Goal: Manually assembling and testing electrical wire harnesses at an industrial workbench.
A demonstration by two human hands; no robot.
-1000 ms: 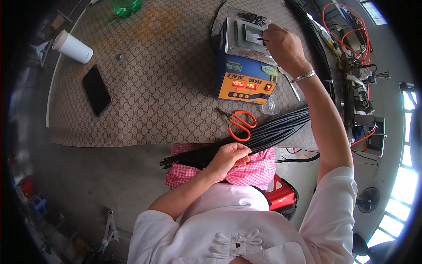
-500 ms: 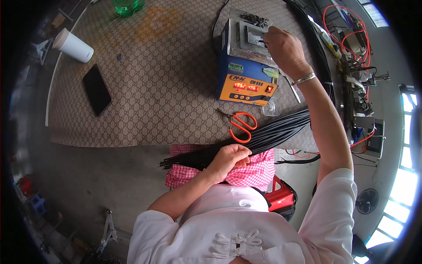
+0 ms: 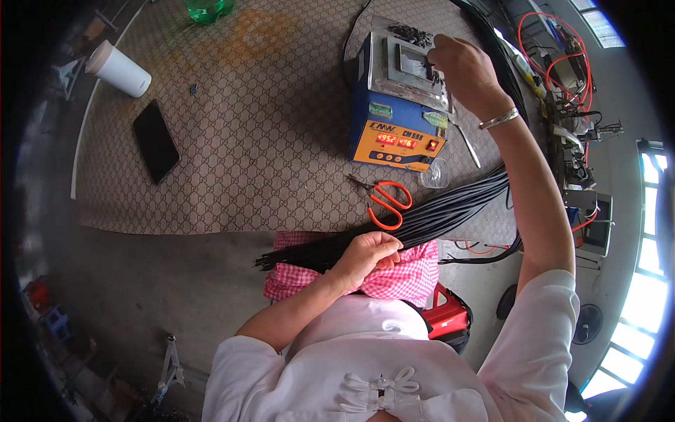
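My left hand [image 3: 365, 260] rests by the table's front edge, over a thick bundle of black cables [image 3: 450, 207]. Its thumb and fingertips are pinched together; whatever they hold is too small to make out. Reaching far forward, my right hand [image 3: 470, 74] is above the right side of a blue and orange solder pot [image 3: 365, 109]. Its fingers are curled closed, and anything inside them is hidden. The pot's square metal well [image 3: 415, 65] shows beside those fingers. Scissors with orange handles [image 3: 388, 204] lie between the pot and the cables.
A metal strip [image 3: 467, 144] and a small clear plastic dish [image 3: 436, 174] lie next to the pot. Dark scraps [image 3: 411, 33] sit behind the well. At the left are a black phone [image 3: 156, 142] and a white cup [image 3: 119, 70]. Pink checked cloth [image 3: 415, 274] covers my lap.
My right hand has shifted slightly to the right, from over the well toward the pot's right edge, uncovering more of the well. The left hand stays in place.
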